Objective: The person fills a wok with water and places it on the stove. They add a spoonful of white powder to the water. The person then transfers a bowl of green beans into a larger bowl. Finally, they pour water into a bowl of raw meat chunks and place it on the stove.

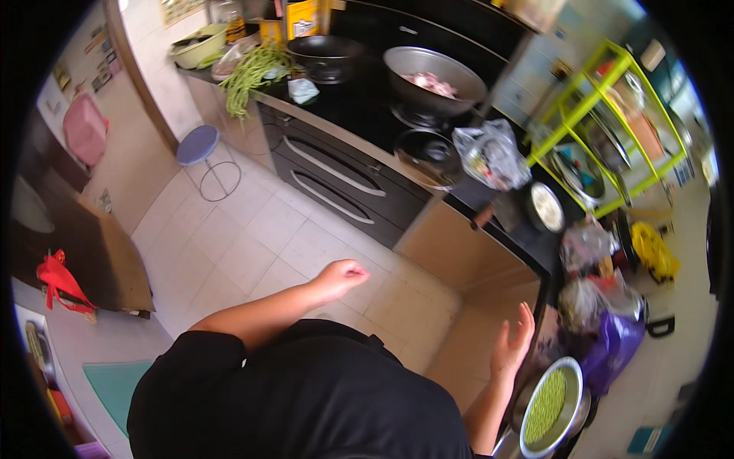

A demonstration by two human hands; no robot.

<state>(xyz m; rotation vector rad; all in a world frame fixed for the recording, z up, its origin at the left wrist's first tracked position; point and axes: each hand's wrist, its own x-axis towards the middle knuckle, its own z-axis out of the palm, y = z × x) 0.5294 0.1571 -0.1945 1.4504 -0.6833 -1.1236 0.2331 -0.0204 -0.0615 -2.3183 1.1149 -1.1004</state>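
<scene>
My left hand (340,280) hangs in the air in front of my body over the tiled floor. Its fingers are curled in, and nothing shows in them. To the right, my right hand (512,340) is raised near the counter edge with its fingers apart, holding nothing. Closest to it is a metal bowl (575,376) filled with small green pieces (546,405), perhaps beans or chopped pods. Farther along the counter lie a cleaver (505,212) with a wooden handle and a bowl of white contents (547,206).
On the stove stand a large pot (451,80) with pinkish meat, a dark wok (325,52) and a lidded pan (428,157). Long green beans (256,73) overhang the far counter. A green rack (612,130), plastic bags (493,153) and a purple bag (614,348) line the right side. A stool (198,144) stands on the floor.
</scene>
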